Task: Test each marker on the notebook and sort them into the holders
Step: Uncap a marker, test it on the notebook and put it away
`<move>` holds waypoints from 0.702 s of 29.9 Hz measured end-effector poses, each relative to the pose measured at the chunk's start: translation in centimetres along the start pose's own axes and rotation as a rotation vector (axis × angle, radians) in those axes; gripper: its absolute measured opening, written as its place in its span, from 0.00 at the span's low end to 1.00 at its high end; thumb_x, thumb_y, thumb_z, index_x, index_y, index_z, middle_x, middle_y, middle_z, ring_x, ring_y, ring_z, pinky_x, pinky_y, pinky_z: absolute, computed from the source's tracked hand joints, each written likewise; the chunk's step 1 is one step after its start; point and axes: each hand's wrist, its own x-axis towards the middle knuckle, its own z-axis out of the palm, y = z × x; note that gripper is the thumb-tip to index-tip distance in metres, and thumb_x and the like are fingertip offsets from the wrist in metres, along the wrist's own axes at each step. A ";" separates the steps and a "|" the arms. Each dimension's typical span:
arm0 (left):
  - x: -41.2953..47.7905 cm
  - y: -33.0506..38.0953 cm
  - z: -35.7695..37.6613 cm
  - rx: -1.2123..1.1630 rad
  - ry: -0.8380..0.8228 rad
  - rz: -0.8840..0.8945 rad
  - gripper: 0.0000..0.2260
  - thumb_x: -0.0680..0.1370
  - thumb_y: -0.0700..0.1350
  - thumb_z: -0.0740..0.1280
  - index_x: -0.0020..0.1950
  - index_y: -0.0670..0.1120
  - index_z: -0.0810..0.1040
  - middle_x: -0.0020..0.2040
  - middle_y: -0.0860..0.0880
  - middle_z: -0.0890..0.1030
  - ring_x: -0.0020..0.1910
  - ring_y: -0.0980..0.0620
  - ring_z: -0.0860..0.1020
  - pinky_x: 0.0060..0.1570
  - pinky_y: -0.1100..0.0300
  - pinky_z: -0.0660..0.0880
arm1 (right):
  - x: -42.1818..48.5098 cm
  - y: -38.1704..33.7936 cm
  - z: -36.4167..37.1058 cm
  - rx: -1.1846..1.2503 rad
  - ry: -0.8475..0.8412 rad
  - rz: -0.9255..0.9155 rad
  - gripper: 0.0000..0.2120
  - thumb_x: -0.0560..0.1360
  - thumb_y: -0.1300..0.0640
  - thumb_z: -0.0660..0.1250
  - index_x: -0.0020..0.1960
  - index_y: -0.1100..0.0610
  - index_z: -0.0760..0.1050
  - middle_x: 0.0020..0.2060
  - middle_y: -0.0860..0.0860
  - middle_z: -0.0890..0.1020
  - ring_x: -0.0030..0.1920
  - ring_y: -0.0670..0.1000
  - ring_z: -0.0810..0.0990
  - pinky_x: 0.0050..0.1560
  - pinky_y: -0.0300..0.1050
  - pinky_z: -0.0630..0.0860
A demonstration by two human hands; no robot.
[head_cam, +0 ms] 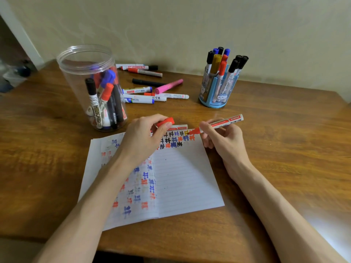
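An open lined notebook (pixel 182 179) lies in front of me, with rows of red, blue and black test marks along its top. My right hand (pixel 222 137) grips an uncapped red marker (pixel 218 124), whose tip touches the page at the top right. My left hand (pixel 144 135) rests on the page and pinches the marker's red cap (pixel 167 122). A clear plastic jar (pixel 95 88) at the left holds several markers. At the right, a blue pen holder (pixel 216 92) also holds several.
Several loose markers (pixel 152 92), among them a pink one (pixel 169 86) and a black one, lie on the wooden table (pixel 284 149) between the jar and the blue holder. Another marker (pixel 178 127) lies just beyond the notebook's top edge. A wall stands close behind.
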 end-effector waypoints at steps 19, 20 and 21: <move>-0.1 -0.9 0.1 0.104 0.003 -0.002 0.13 0.82 0.56 0.65 0.61 0.53 0.82 0.48 0.58 0.84 0.41 0.59 0.80 0.40 0.54 0.81 | -0.1 0.6 1.3 -0.267 -0.077 -0.205 0.06 0.82 0.54 0.70 0.46 0.49 0.80 0.34 0.40 0.84 0.36 0.41 0.84 0.38 0.36 0.78; -0.1 -1.0 0.1 0.109 0.001 -0.003 0.13 0.82 0.57 0.64 0.61 0.54 0.82 0.48 0.58 0.84 0.40 0.59 0.80 0.40 0.53 0.81 | -0.1 0.6 1.3 -0.273 -0.076 -0.216 0.07 0.82 0.54 0.70 0.45 0.49 0.80 0.33 0.38 0.84 0.35 0.41 0.84 0.38 0.36 0.78; -0.1 -1.0 0.1 0.112 -0.003 -0.005 0.13 0.83 0.57 0.64 0.61 0.54 0.82 0.48 0.58 0.84 0.40 0.59 0.80 0.40 0.53 0.81 | -0.1 0.7 1.3 -0.281 -0.077 -0.226 0.07 0.82 0.54 0.70 0.45 0.48 0.80 0.33 0.37 0.84 0.35 0.41 0.84 0.37 0.36 0.78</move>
